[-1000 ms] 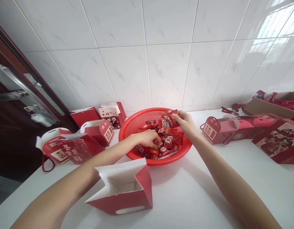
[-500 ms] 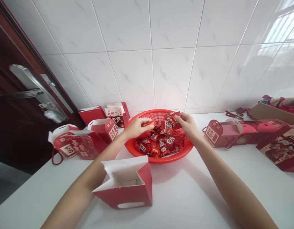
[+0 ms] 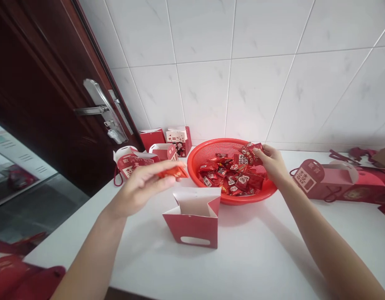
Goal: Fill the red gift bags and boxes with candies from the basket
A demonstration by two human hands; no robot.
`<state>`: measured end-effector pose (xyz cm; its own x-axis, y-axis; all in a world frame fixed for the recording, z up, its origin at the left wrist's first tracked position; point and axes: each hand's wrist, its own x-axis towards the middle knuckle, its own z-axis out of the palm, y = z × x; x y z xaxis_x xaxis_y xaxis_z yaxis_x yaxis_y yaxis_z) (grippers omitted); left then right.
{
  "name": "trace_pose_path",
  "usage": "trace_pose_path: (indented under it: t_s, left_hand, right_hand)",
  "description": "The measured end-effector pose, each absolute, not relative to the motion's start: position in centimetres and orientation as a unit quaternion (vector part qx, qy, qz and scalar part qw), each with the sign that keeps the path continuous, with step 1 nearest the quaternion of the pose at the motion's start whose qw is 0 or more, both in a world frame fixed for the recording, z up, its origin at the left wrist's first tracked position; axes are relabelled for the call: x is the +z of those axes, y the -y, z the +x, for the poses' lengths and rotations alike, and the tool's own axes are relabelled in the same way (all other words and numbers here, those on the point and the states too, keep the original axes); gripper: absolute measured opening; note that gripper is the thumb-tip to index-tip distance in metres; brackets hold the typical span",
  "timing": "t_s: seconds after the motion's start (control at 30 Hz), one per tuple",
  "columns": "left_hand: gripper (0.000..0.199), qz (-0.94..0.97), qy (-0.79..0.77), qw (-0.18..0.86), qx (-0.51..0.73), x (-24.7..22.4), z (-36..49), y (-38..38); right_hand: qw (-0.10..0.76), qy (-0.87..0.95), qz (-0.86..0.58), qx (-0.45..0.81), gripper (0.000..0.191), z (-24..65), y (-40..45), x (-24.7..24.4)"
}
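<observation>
My left hand (image 3: 142, 187) is raised over the white counter, pinching a red wrapped candy packet (image 3: 174, 171) in its fingertips. Just below and to the right stands an open red-and-white paper gift box (image 3: 192, 227). My right hand (image 3: 271, 163) rests at the far right of a round red plastic mesh basket (image 3: 232, 146), its fingers shut on several red candy packets (image 3: 251, 152). More red wrapped candies (image 3: 230, 177) lie heaped in the basket.
A white counter (image 3: 257, 258) runs along a white tiled wall (image 3: 205, 83). Red gift boxes (image 3: 326, 181) lie to the right, and more (image 3: 167, 146) stand at the back left. A dark red door (image 3: 54, 116) with a metal handle (image 3: 100, 109) stands at left.
My left hand has come out of the basket and moved left, holding a candy packet. My right hand stays at the basket rim. The view has swung left.
</observation>
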<state>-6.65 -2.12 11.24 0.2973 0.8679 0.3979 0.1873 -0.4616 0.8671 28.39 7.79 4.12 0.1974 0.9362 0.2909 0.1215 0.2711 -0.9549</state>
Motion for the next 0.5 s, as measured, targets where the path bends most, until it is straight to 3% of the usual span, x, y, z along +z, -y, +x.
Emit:
trace_pose_path:
  t_s: [0.2, 0.5]
  left_hand:
    - [0.026, 0.810, -0.338, 0.209, 0.432, 10.4, -6.0, 4.7]
    - [0.022, 0.841, -0.301, 0.096, 0.438, 8.5, -4.4, 3.5]
  right_hand:
    - [0.596, 0.521, -0.504, 0.346, 0.036, 28.2, -7.5, 4.4]
    - [0.590, 0.522, -0.508, 0.348, 0.037, 28.0, -7.2, 4.7]
